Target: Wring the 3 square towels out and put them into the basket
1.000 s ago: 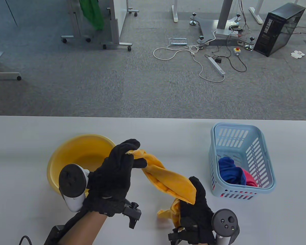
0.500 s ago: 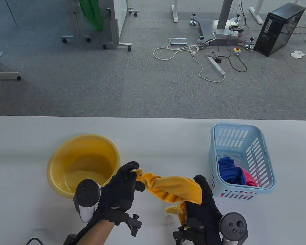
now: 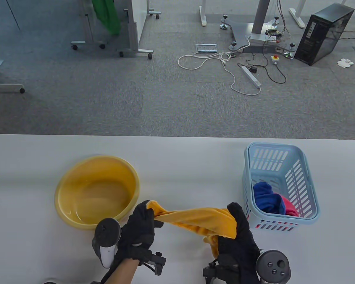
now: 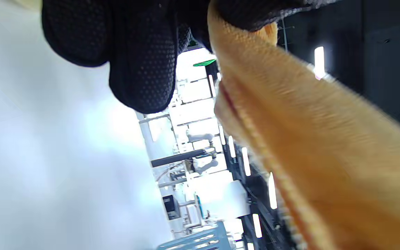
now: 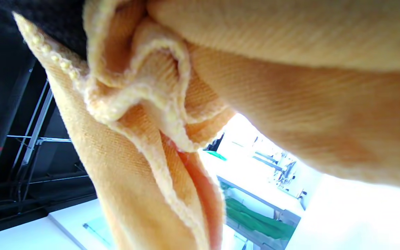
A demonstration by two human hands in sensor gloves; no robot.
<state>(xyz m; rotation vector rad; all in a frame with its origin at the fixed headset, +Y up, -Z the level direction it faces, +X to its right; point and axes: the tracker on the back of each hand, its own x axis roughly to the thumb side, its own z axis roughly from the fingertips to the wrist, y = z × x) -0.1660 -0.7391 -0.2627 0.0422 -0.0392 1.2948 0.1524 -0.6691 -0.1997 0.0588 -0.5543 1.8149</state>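
Your left hand (image 3: 140,229) is pinching one end of the orange towel (image 3: 195,220) and your right hand (image 3: 238,236) is clenching the other end, so the cloth is stretching in a taut band between them, just in front of the yellow basin (image 3: 96,192). A second ago that same towel was slanting from high over the basin down toward your right hand; now both hands are lower and closer to you, and the towel is running nearly level (clear of the basin rim rather than over it). That suggests you are in the middle of the wringing itself, pulling and twisting, with the drop into the basket (image 3: 279,185) not yet done.

The basin is holding what looks like a shallow pool of water and no cloth. The basket, standing to the right of the basin on the worktop (image 3: 180,159), is already holding a blue towel (image 3: 266,196) and a pink towel (image 3: 290,208) bunched in its near end, so this orange one appears to be the last of the three.
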